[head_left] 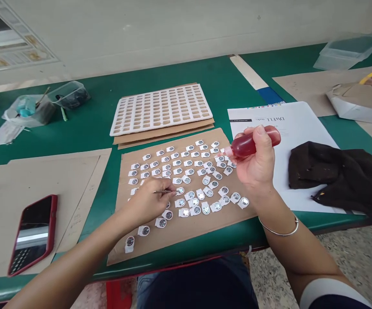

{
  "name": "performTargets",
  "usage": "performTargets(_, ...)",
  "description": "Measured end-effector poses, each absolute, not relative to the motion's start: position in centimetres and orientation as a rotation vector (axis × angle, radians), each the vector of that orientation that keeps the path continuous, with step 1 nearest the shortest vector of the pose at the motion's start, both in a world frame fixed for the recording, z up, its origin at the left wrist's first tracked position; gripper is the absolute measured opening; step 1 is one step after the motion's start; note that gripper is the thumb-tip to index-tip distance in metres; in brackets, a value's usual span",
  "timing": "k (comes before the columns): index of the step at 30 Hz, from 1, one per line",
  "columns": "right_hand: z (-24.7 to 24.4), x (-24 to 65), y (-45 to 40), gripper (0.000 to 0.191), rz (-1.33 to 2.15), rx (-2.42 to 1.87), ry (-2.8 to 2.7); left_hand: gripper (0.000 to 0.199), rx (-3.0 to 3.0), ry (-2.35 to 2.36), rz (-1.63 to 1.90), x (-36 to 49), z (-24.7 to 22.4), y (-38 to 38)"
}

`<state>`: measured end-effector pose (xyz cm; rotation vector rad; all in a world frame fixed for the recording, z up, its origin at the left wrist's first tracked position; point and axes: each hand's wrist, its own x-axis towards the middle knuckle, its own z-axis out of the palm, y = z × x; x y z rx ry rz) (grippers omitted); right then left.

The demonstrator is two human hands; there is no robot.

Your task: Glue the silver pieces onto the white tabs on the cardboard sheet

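Observation:
My left hand (152,198) is closed on thin metal tweezers (164,191), whose tip is at a small round silver piece on a white tab (180,191). Many such pieces lie in loose rows on a brown cardboard sheet (153,243). Over the sheet's right side, my right hand (257,161) is wrapped round a squeeze bottle of dark red liquid (246,145). The bottle is tilted, its thin nozzle pointing left and slightly down above the pieces. Whether the nozzle touches any piece I cannot tell.
Behind the sheet sits a white slotted tray (163,109) on cardboard. A red-cased phone (34,234) lies at left, with plastic containers (31,112) beyond. At right are printed paper (285,122), dark cloth (330,169) and a clear box (349,49).

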<state>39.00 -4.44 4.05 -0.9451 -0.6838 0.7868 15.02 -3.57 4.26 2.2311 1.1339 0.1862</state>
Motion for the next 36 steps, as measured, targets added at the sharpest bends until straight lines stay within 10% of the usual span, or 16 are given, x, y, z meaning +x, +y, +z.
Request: performTargets(36, 3.7, 39.2, -4.6, 0.026, 0.827, -0.882, -0.598, 0.015, 2.099, 1.197, 0.441, 13.5, 5.8, -5.0)
